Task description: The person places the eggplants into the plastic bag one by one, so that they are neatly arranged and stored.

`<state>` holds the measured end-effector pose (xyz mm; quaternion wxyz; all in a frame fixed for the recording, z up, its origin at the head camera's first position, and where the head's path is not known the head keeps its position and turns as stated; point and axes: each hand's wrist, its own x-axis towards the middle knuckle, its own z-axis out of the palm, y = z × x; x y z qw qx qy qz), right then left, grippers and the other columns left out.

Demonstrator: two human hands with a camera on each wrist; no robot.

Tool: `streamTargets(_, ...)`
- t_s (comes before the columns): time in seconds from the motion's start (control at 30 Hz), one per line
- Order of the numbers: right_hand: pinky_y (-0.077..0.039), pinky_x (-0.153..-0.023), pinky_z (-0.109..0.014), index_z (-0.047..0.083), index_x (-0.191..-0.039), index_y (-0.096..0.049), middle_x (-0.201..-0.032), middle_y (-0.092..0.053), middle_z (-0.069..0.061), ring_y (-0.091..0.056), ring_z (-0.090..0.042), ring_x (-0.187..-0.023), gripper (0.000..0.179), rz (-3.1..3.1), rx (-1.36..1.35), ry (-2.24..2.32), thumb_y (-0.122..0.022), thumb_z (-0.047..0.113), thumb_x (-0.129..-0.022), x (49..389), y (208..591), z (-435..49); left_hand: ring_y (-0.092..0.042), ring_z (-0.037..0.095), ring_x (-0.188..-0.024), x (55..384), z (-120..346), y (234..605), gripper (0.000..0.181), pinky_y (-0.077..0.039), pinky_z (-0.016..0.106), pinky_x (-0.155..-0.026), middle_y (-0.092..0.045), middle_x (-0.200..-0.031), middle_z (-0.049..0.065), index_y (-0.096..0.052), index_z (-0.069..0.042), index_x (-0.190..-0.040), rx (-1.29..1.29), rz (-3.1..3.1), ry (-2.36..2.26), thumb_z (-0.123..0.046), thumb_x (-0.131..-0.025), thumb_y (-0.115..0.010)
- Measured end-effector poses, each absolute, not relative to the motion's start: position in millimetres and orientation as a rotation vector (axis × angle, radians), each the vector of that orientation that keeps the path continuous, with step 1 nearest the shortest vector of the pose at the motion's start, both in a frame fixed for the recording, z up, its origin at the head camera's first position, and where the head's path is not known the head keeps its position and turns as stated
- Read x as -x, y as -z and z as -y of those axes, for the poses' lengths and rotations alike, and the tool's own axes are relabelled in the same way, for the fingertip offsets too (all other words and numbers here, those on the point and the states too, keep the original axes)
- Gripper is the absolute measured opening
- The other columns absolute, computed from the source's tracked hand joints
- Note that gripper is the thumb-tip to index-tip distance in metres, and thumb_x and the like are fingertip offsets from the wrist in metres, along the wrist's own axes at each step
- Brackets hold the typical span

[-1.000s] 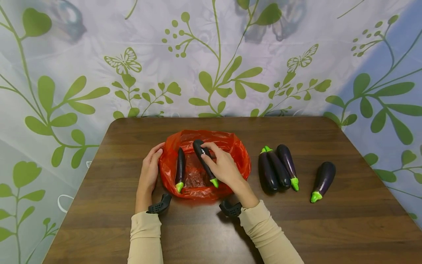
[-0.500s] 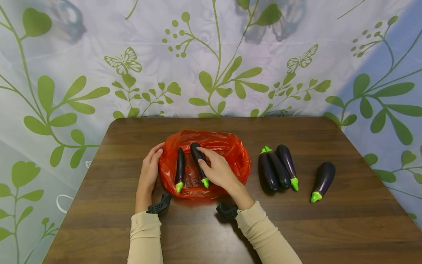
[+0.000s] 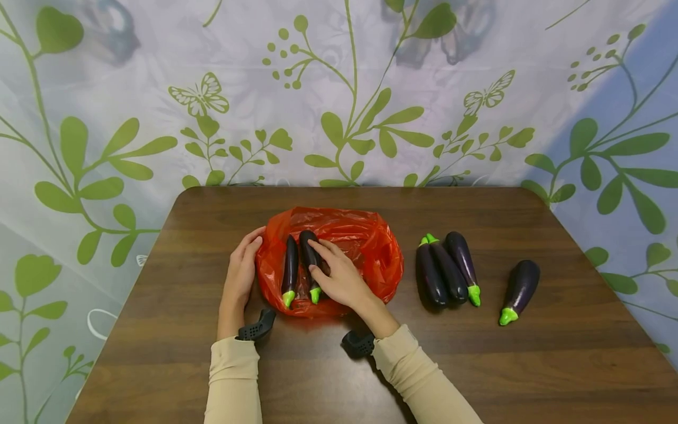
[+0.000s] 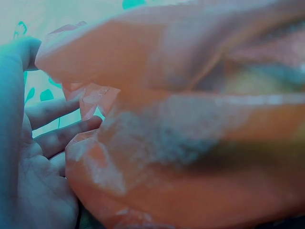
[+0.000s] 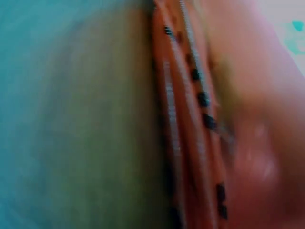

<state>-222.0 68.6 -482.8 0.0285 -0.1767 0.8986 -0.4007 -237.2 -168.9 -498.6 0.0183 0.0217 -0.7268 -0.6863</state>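
Observation:
A red plastic bag (image 3: pixel 386 259) lies spread with its mouth up on the wooden table. Inside it, at the left, is a slim dark eggplant (image 3: pixel 290 265), its green stem end toward me. My right hand (image 3: pixel 344 281) reaches in over the bag's near rim and holds a second eggplant (image 3: pixel 307 246) beside the first, fingers over its top and thumb on its near part. Against the bag's left outer side rests my left hand (image 3: pixel 241 271), with its fingers fairly straight along the plastic. In the right wrist view, blurred red folds (image 5: pixel 186 143) hide the held eggplant.
Right of the bag, three eggplants (image 3: pixel 447 274) lie side by side. Farther right is a single thicker eggplant (image 3: pixel 521 288). The brown table (image 3: pixel 296 377) ends at a leaf-patterned cloth backdrop (image 3: pixel 238 47).
My right hand has shifted left with its eggplant, bringing it close beside the other one in the bag and turning it more upright in view. The left hand has stayed in place.

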Motion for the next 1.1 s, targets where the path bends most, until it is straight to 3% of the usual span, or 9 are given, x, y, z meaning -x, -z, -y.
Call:
streamTargets(0.27, -0.053, -0.104, -0.037, 0.022, -0.158, -0.044, -0.157, -0.042, -0.013, -0.059, -0.026, -0.129, 0.062, -2.746, 0.588, 1.331, -0.067, 0.035, -0.101, 224.0, 490.3, -68.6, -0.049, 0.019, -0.132, 238.8, 168.4, 496.3, 0.048, -0.035, 0.04, -0.119, -0.053, -0.15, 0.007, -0.053, -0.014, -0.15, -0.063, 2.253, 2.121, -0.038, -0.11, -0.041)
streamTargets(0.53, -0.035, -0.12, -0.052, 0.032, -0.161, -0.037, -0.163, -0.039, -0.007, -0.043, -0.03, -0.146, 0.055, -2.756, 0.554, 1.248, -0.049, 0.026, -0.108, 224.9, 492.2, -68.9, -0.048, 0.02, -0.134, 238.7, 169.5, 494.4, 0.048, -0.034, 0.042, -0.12, -0.053, -0.151, 0.007, -0.053, -0.014, -0.15, -0.065, 2.27, 2.118, -0.039, -0.11, -0.041)
streamTargets(0.67, -0.043, -0.115, -0.046, 0.033, -0.163, -0.03, -0.163, -0.039, -0.005, -0.051, -0.026, -0.14, 0.062, -2.73, 0.595, 1.273, -0.053, 0.024, -0.106, 225.2, 493.2, -69.9, -0.048, 0.021, -0.135, 239.0, 169.8, 494.1, 0.048, -0.034, 0.042, -0.12, -0.053, -0.151, 0.007, -0.053, -0.015, -0.15, -0.07, 2.272, 2.116, -0.039, -0.11, -0.041)
streamTargets(0.8, -0.049, -0.11, -0.04, 0.026, -0.163, -0.031, -0.16, -0.041, -0.006, -0.056, -0.024, -0.134, 0.064, -2.695, 0.64, 1.335, -0.057, 0.023, -0.105, 225.2, 493.9, -70.5, -0.048, 0.02, -0.135, 239.8, 169.4, 493.7, 0.048, -0.033, 0.041, -0.121, -0.053, -0.15, 0.007, -0.053, -0.015, -0.15, -0.066, 2.269, 2.115, -0.039, -0.11, -0.041)
streamTargets(1.1, -0.051, -0.107, -0.036, 0.016, -0.16, -0.036, -0.157, -0.043, -0.008, -0.056, -0.023, -0.132, 0.062, -2.669, 0.658, 1.372, -0.061, 0.023, -0.104, 224.8, 496.3, -69.8, -0.048, 0.021, -0.135, 237.9, 169.0, 496.8, 0.048, -0.033, 0.041, -0.121, -0.053, -0.15, 0.006, -0.054, -0.015, -0.149, -0.093, 2.267, 2.119, -0.039, -0.11, -0.041)
